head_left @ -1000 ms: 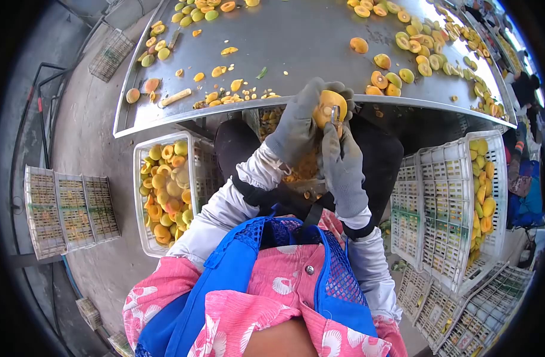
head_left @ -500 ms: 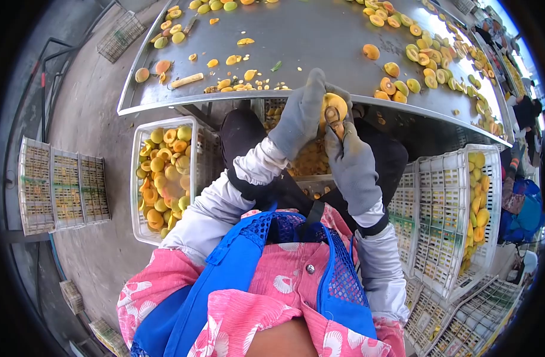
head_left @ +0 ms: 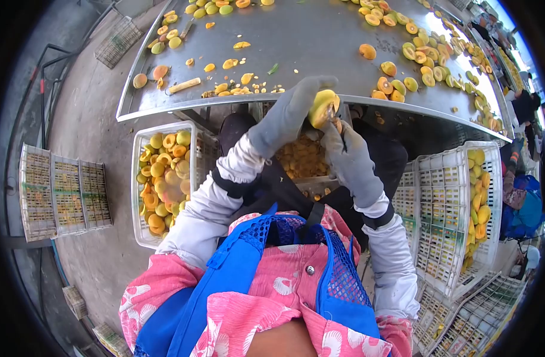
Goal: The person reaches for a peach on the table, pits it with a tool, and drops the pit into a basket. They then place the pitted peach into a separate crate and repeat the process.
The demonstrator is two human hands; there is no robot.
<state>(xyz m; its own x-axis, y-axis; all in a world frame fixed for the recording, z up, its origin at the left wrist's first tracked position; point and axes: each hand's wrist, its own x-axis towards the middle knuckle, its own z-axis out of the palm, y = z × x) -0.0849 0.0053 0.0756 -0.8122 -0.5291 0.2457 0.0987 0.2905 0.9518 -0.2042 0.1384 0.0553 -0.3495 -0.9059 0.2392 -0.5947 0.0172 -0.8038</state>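
Observation:
My left hand, in a grey glove, grips a yellow fruit half just in front of the metal table's near edge. My right hand, also gloved, is closed around a small pitting tool whose tip sits under the fruit. Below both hands a crate of cut fruit pieces rests between my knees. Loose pits and peel scraps lie on the table right ahead.
A white crate of whole fruit stands at my left. White crates at my right hold yellow fruit. Halved fruit spreads over the table's far right. Empty crates lie on the floor at left. Another person stands far right.
My left hand has turned and lifted the fruit slightly, so its skin side shows. The right hand with the tool has dropped a little below it.

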